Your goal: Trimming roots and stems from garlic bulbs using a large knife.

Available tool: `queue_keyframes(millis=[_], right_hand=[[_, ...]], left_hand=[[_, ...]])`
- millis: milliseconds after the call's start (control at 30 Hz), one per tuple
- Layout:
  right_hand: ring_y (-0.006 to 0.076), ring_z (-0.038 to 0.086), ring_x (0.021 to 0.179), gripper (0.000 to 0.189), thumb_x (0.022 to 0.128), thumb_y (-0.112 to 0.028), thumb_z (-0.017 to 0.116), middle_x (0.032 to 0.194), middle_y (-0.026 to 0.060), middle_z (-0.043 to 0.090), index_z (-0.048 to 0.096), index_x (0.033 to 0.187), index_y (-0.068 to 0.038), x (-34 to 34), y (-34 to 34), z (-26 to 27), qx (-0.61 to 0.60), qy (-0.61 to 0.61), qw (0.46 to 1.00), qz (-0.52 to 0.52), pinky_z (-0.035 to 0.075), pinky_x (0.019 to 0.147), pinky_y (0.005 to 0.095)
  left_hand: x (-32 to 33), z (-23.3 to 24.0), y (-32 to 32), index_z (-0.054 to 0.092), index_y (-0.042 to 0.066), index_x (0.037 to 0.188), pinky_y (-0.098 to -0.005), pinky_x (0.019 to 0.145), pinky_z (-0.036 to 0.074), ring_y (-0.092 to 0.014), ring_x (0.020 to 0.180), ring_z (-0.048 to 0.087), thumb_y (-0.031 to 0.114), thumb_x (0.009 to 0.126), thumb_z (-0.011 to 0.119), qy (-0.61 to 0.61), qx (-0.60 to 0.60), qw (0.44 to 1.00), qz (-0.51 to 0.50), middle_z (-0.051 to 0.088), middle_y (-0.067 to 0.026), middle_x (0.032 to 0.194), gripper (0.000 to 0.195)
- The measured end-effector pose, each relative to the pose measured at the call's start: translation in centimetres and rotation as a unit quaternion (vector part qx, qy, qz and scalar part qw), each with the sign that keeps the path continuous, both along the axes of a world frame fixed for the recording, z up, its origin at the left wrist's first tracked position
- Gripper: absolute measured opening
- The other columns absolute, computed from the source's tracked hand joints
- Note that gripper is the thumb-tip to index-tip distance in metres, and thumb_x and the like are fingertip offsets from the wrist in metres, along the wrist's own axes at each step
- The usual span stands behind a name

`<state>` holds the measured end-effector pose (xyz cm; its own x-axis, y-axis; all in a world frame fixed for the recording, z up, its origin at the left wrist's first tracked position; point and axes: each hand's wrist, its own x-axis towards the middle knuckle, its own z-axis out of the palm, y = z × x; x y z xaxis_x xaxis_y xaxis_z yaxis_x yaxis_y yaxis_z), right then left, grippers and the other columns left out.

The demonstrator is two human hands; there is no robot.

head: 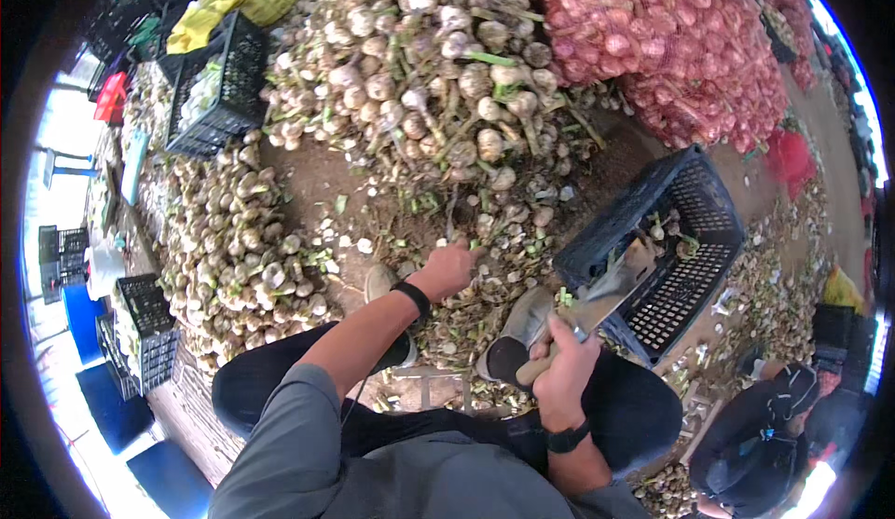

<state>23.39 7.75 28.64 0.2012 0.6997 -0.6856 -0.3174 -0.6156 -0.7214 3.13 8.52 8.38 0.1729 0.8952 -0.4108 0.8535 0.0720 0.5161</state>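
My left hand [446, 269] is over the debris-covered ground between my feet, near the front of a large heap of garlic bulbs [447, 79]. Its fingers point away from me; whether they grip a stem is not plain. My right hand [568, 372] is closed on the wooden handle of a broad-bladed knife [594, 302], whose blade slants up to the right over the near side of a dark plastic crate [647, 239]. A few garlic bulbs with stems [671, 232] lie in that crate. Cut green stem pieces and dry skins are scattered below my hands.
A second garlic pile [238, 260] spreads at the left. Behind it stands a black crate [238, 93] with pale contents and a yellow sack [238, 2]. Red mesh sacks [664, 51] of bulbs stand at the upper right. Another person [755, 435] sits at the lower right.
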Motion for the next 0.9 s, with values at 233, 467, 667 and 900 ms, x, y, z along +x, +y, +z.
queue_keyframes(millis=[233, 467, 667, 900], right_hand=[[0.0125, 0.051, 0.049, 0.017, 0.083, -0.001, 0.069, 0.073, 0.0044, 0.058, 0.058, 0.096, -0.001, 1.1, 0.8, -1.8, -0.057, -0.01, 0.998, -0.016, 0.042, 0.042, 0.0266], [0.0114, 0.052, 0.049, 0.014, 0.083, -0.002, 0.07, 0.071, 0.0024, 0.058, 0.059, 0.091, -0.003, 0.4, 1.7, -2.3, -0.064, 0.012, 0.998, -0.006, 0.043, 0.044, 0.027], [0.0111, 0.049, 0.047, 0.015, 0.085, -0.006, 0.068, 0.07, 0.0026, 0.055, 0.059, 0.096, -0.001, -0.1, 0.6, -3.4, -0.053, -0.009, 0.997, 0.049, 0.04, 0.044, 0.0262], [0.0044, 0.048, 0.053, 0.02, 0.086, -0.019, 0.075, 0.06, -0.003, 0.056, 0.065, 0.084, -0.001, -0.9, -1.2, -3.8, 0.02, -0.09, 0.978, 0.187, 0.037, 0.047, 0.0243]], left_hand=[[4.8, -7.4, 7.6, 0.058, 0.02, 0.132, -0.0448, 0.086, 0.049, -0.033, 0.105, 0.063, 0.023, 0.09, 0.056, 0.209, 0.045, 0.971, -0.109, 0.058, -0.0162, 0.123, 0.043], [2.6, -8.2, 2.5, 0.063, 0.009, 0.11, -0.0444, 0.075, 0.055, -0.033, 0.09, 0.069, 0.019, 0.079, 0.067, 0.016, -0.082, 0.996, -0.037, 0.069, -0.0149, 0.1, 0.033], [-1.4, -0.4, -3.2, 0.048, 0.002, 0.126, -0.0375, 0.078, 0.053, -0.023, 0.09, 0.063, 0.008, 0.075, 0.073, -0.34, -0.198, 0.885, 0.251, 0.065, -0.0148, 0.098, 0.057], [-1.9, 13.8, -5.0, 0.04, 0.003, 0.143, -0.0335, 0.097, 0.048, -0.018, 0.114, 0.058, 0.001, 0.076, 0.074, -0.429, -0.181, 0.862, 0.2, 0.062, -0.0076, 0.125, 0.075]])
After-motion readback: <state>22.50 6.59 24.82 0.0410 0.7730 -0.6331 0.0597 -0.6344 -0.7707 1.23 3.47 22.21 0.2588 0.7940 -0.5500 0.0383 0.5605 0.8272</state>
